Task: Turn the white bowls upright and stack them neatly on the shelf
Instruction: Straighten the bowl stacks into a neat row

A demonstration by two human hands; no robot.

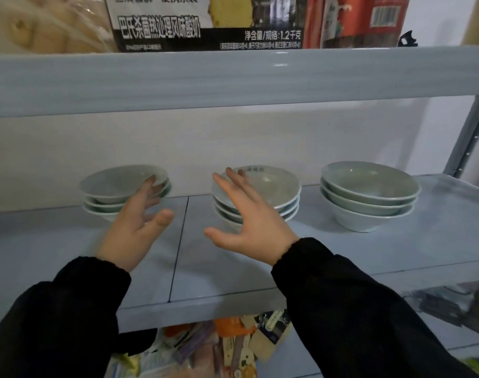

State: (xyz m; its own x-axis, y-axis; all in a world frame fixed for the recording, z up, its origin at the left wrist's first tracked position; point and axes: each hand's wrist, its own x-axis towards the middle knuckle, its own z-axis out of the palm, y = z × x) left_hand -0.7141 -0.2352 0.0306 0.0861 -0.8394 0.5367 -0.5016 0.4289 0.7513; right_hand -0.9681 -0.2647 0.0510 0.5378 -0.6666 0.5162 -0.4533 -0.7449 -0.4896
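shelving in pale grey-blue fills the view. the shelf (233, 268) in the middle carries all the bowls, the board above (233, 83) holds a printed carton (178, 23), and loose packets (219, 347) lie on the level below. black sleeves (69, 309) reach in from the bottom edge.

three stacks stand in a row towards the back of the shelf, well apart from each other, every visible bowl mouth up: the left stack (118, 181) of three, the middle stack (271, 184) of what looks like four, and the right stack (369, 186) of three. no bowl shows upside down, so the turning seems done. what is left, at a guess, is neatening or joining the stacks.

the left hand (134, 230) is open with fingers spread, its fingertips at the right rim of the left stack; whether they touch it i cannot tell. the right hand (252, 225) is open too, fingers fanned in front of the left side of the middle stack, holding nothing.

each of those two stacks lies straight ahead of its own hand and just beyond it. the right stack sits off to the right of both hands, nearer the right hand. a lift would likely want a hand on either side of one stack.
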